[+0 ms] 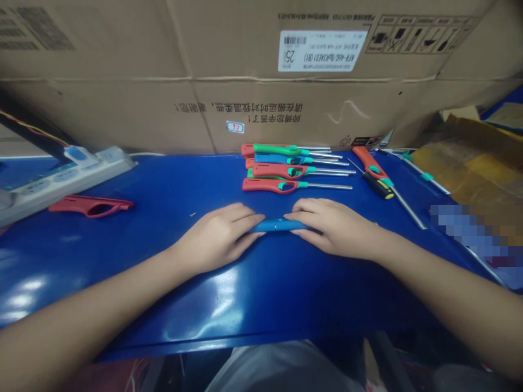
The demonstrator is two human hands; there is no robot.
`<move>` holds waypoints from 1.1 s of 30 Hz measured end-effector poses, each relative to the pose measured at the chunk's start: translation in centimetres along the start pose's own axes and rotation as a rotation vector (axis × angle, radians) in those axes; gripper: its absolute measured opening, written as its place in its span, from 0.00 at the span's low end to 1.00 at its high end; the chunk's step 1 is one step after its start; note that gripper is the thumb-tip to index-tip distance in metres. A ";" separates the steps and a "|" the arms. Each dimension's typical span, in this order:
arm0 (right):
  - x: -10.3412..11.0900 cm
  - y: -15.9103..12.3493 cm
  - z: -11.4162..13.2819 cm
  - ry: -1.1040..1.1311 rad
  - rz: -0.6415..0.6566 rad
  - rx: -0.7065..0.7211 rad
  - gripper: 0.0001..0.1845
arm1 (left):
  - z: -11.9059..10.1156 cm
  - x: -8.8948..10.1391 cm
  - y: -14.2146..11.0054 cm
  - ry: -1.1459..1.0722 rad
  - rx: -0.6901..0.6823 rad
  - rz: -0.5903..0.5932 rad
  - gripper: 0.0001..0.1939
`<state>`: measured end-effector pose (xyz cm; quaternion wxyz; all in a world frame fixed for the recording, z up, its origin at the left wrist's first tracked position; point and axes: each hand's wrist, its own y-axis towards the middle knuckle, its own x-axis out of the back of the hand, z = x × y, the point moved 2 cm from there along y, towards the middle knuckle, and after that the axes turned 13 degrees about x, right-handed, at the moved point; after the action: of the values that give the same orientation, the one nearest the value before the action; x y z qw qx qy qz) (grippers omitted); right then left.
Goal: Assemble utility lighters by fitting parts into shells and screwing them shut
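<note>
Grey cloth [278,370] shows below the glossy blue worktop [286,294]. The left hand [220,234] and right hand [341,226] each pinch one end of a slim blue plastic casing [274,225].

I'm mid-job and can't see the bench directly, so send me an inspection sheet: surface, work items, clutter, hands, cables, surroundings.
Surface: glossy blue tabletop, bright reflections.
Work items: blue piece between both hands; pile of lighters beyond them, metal tubes pointing right.
Clutter: red shell at left; orange-handled lighter and black-and-yellow screwdriver at right.
Hands: left hand and right hand grip the blue piece at opposite ends.
Cables: white power strip at far left, with a plug in it.
Surroundings: cardboard behind the table; pixelated patch at right unreadable.
</note>
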<state>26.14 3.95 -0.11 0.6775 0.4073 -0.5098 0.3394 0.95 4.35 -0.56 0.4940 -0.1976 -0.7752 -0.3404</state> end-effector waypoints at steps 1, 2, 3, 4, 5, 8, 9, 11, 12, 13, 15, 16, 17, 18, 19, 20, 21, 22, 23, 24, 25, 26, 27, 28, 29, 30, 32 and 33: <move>0.1 0.0 0.0 -0.011 0.015 0.015 0.17 | -0.1 0.0 0.0 -0.022 -0.004 -0.003 0.15; 0.2 0.0 0.1 -0.026 0.028 0.026 0.18 | -0.1 0.0 0.0 -0.038 -0.011 -0.007 0.14; 0.2 0.0 0.2 -0.043 0.036 0.031 0.18 | -0.2 0.0 0.1 -0.046 -0.019 -0.012 0.14; 0.3 -0.1 0.2 -0.059 0.036 0.030 0.18 | -0.3 0.0 0.1 -0.046 -0.026 -0.018 0.14; 0.3 -0.1 0.3 -0.068 0.025 0.025 0.17 | -0.4 0.0 0.0 -0.040 -0.030 -0.023 0.14; 0.3 -0.2 0.1 -0.043 -0.043 -0.006 0.14 | -0.3 0.0 0.0 -0.017 -0.031 -0.022 0.14; 0.3 -0.2 0.0 -0.015 -0.070 -0.020 0.13 | -0.2 0.0 0.0 -0.014 -0.022 -0.017 0.14; 0.3 -0.3 -0.3 0.050 -0.120 -0.048 0.12 | 0.0 -0.1 0.1 -0.029 0.017 0.016 0.13; 0.4 -0.3 -0.4 0.075 -0.146 -0.064 0.12 | 0.0 0.0 0.1 -0.049 0.042 0.037 0.13; 0.4 -0.3 -0.5 0.092 -0.174 -0.081 0.12 | 0.0 0.1 0.2 -0.067 0.065 0.057 0.14; 0.7 -0.3 -0.6 0.125 -0.211 -0.133 0.12 | 0.0 0.4 0.3 -0.064 0.090 0.072 0.16; 0.9 -0.2 -0.6 0.155 -0.212 -0.164 0.12 | -0.1 0.6 0.4 -0.031 0.083 0.064 0.18; 1.0 -0.1 -0.4 0.196 -0.196 -0.189 0.12 | -0.3 0.8 0.4 0.022 0.064 0.046 0.20; 1.2 0.0 -0.3 0.245 -0.168 -0.209 0.12 | -0.5 1.1 0.4 0.085 0.040 0.030 0.21; 1.3 0.2 0.0 0.291 -0.143 -0.217 0.13 | -0.6 1.3 0.3 0.144 0.019 0.022 0.22; 1.5 0.4 0.3 0.329 -0.128 -0.212 0.14 | -0.8 1.6 0.3 0.186 0.004 0.027 0.21; 1.7 0.6 0.7 0.359 -0.124 -0.189 0.14 | -1.0 1.8 0.2 0.207 0.001 0.046 0.21; 1.9 0.8 1.1 0.381 -0.128 -0.150 0.13 | -1.2 2.0 0.1 0.207 0.011 0.081 0.21; 2.1 1.0 1.6 0.387 -0.135 -0.105 0.13 | -1.5 2.3 0.0 0.188 0.026 0.126 0.21; 2.2 1.2 2.0 0.374 -0.140 -0.055 0.15 | -1.7 2.5 -0.1 0.162 0.045 0.170 0.21; 2.3 1.4 2.4 0.338 -0.144 -0.006 0.16 | -2.0 2.8 -0.1 0.132 0.065 0.215 0.20; 2.4 1.5 2.7 0.278 -0.152 0.035 0.16 | -2.2 3.1 -0.1 0.102 0.089 0.255 0.20; 2.4 1.7 3.0 0.209 -0.165 0.070 0.17 | -2.4 3.4 -0.2 0.074 0.116 0.288 0.19; 2.4 1.7 3.2 0.149 -0.179 0.096 0.18 | -2.6 3.6 -0.2 0.048 0.142 0.316 0.19; 2.4 1.8 3.3 0.116 -0.190 0.118 0.18 | -2.7 3.8 -0.2 0.025 0.163 0.332 0.19; 2.4 1.8 3.3 0.113 -0.192 0.137 0.18 | -2.8 3.9 -0.2 0.006 0.175 0.344 0.19; 2.1 1.9 3.3 0.147 -0.185 0.163 0.16 | -2.7 3.8 -0.3 -0.016 0.166 0.346 0.19; 1.9 1.9 3.2 0.158 -0.189 0.171 0.16 | -2.7 3.6 -0.3 -0.016 0.150 0.336 0.19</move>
<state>23.65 1.97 2.63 0.7073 0.4818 -0.3834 0.3473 0.86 2.10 3.35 0.5513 -0.2895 -0.7584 -0.1929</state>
